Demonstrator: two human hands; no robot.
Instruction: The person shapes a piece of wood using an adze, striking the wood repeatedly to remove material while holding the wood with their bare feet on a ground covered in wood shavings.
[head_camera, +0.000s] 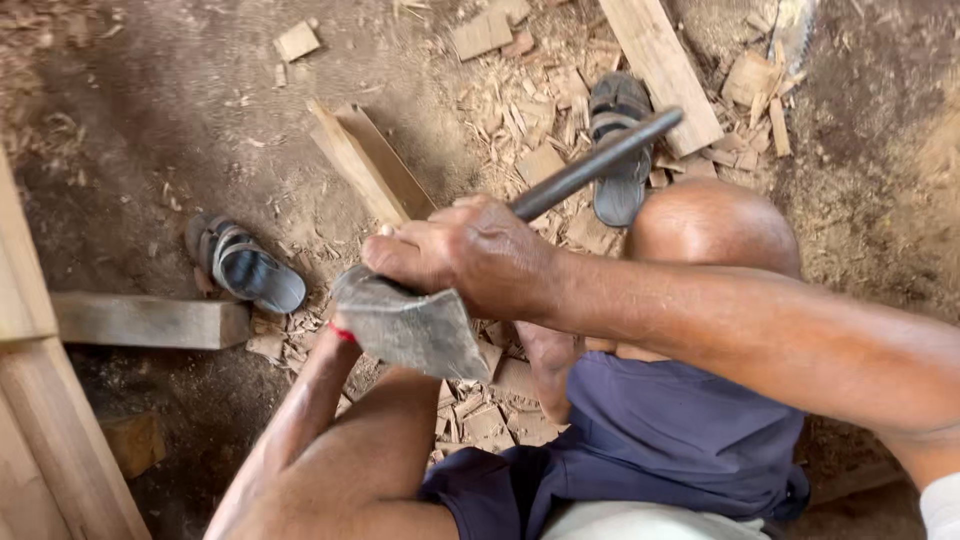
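Right hand (470, 255) grips a hatchet (415, 325) just behind its head, over a slanted wooden plank (365, 160).

The fingers (395, 255) are wrapped tight around the dark handle (595, 160), which runs up and away behind the knuckles. The left hand is hidden under the grey blade; only its forearm (310, 400) and a red wristband (342, 333) show, so its grasp cannot be told. Beyond the fingers lie sandals (245, 265) and wood chips (520, 115) on the dirt floor (150, 120).

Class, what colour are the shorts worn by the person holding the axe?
The shorts are dark blue, seen in the head view, below the right hand gripping the axe.
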